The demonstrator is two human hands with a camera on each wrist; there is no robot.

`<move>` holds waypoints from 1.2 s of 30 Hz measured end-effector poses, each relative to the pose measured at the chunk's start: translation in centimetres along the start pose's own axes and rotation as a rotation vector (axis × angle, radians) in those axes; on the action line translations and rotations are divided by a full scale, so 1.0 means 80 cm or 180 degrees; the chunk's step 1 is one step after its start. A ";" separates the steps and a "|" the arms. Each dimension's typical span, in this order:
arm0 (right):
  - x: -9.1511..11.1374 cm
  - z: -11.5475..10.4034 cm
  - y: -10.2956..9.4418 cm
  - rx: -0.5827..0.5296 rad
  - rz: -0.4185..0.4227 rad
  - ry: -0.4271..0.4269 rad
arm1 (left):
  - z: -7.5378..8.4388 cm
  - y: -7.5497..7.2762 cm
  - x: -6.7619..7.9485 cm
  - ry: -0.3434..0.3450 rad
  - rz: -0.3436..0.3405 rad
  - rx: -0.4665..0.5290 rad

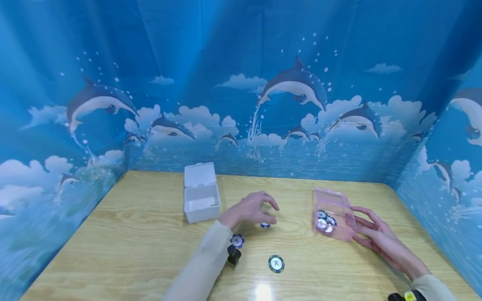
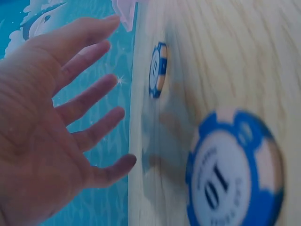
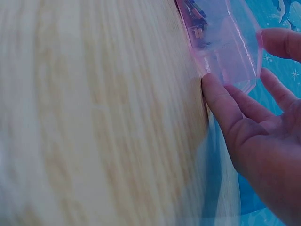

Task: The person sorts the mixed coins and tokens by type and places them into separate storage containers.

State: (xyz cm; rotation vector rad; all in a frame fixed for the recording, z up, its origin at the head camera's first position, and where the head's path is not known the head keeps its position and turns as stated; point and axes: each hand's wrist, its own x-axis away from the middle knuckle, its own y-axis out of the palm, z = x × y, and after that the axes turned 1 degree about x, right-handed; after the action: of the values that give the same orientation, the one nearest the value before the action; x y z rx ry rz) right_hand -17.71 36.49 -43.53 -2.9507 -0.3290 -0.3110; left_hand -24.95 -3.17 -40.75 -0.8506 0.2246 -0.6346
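Note:
My left hand hovers over the table with its fingers spread and slightly bent, nothing between them. A blue-and-white poker chip lies just below it. Another blue poker chip, marked 10 in the left wrist view, lies under that wrist. A dark green poker chip lies nearer the front. My right hand holds the right side of a clear pink box, fingers and thumb spread along its wall. The lid stands open. Several poker chips lie inside it.
A white box with its lid flipped back stands at the left rear; a small bit of something shows inside its right edge. The wooden table meets a dolphin-printed curtain at the back and sides.

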 end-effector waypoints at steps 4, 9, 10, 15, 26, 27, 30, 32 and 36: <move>-0.001 0.000 0.000 0.0021 0.0012 0.0015 | -0.006 -0.003 0.004 -0.0095 -0.0024 -0.0152; -0.001 0.000 0.000 -0.0013 0.0002 -0.0006 | -0.010 -0.005 0.008 -0.0295 -0.0150 -0.0220; -0.001 0.000 0.000 -0.0018 -0.0001 -0.0004 | -0.010 -0.005 0.008 -0.0328 -0.0168 -0.0224; -0.001 -0.002 0.001 -0.0023 -0.0006 -0.0018 | -0.010 -0.005 0.010 -0.0427 -0.0208 -0.0211; -0.001 -0.001 0.000 -0.0007 -0.0002 -0.0066 | -0.011 -0.004 0.012 -0.0511 -0.0204 -0.0172; -0.001 -0.001 0.000 -0.0010 -0.0006 -0.0064 | -0.011 -0.004 0.012 -0.0514 -0.0196 -0.0179; -0.001 -0.001 0.000 -0.0028 -0.0013 -0.0050 | -0.012 -0.003 0.012 -0.0511 -0.0177 -0.0207; -0.001 -0.001 0.000 -0.0037 -0.0016 -0.0042 | -0.013 -0.003 0.011 -0.0509 -0.0159 -0.0211; -0.001 0.000 0.000 -0.0029 -0.0022 -0.0041 | -0.012 -0.002 0.011 -0.0523 -0.0129 -0.0199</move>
State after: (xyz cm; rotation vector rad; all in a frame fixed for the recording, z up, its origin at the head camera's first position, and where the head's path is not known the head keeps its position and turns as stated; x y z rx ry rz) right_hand -17.81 36.48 -43.53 -2.9624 -0.3404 -0.2954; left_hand -24.73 -4.38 -41.16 -0.9645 0.0791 -0.5947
